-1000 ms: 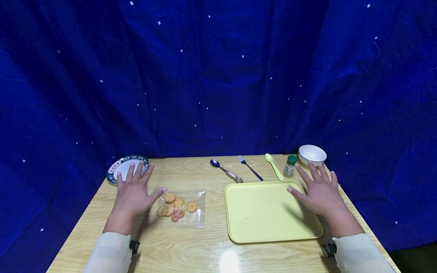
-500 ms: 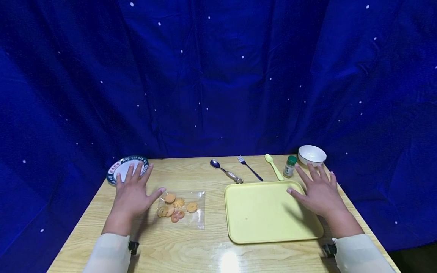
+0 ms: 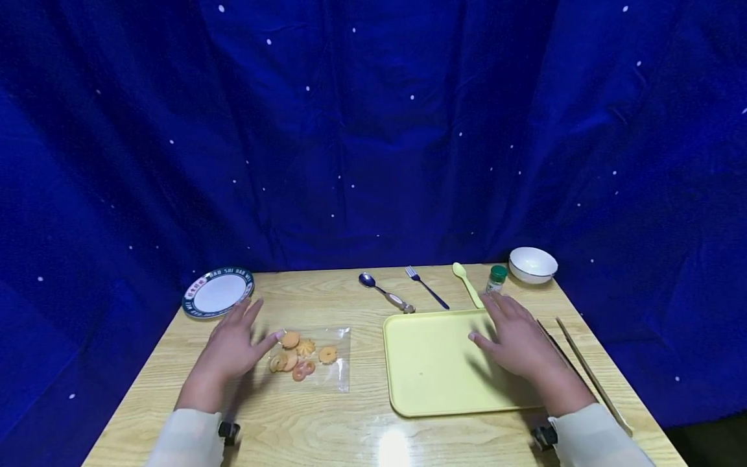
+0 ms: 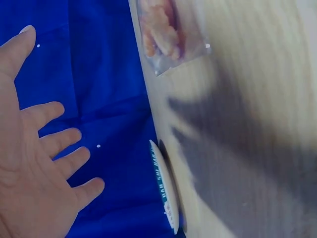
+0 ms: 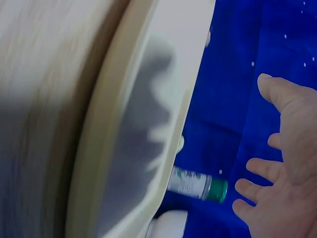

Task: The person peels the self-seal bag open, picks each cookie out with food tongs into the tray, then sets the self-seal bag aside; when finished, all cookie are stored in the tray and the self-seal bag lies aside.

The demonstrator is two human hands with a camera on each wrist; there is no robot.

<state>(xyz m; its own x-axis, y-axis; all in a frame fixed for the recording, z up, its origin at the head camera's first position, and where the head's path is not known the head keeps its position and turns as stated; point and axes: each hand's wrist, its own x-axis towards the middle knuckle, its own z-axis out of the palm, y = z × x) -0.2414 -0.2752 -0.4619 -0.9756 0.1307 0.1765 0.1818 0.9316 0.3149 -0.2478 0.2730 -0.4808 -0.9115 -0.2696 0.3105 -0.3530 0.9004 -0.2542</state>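
Left hand [image 3: 231, 349] and right hand [image 3: 517, 340], loosely spread, hover above wood-grain tabletop [image 3: 318, 428] and yellow tray [image 3: 432, 370]; white-flecked blue curtain [image 3: 373, 162] behind.

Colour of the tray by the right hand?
Pale yellow; the tray shows best in the head view.

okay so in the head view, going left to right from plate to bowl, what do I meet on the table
White plate, clear snack bag, dark spoon, fork, yellow spoon, green-capped jar, white bowl. The tray overlaps several, so it's left out.
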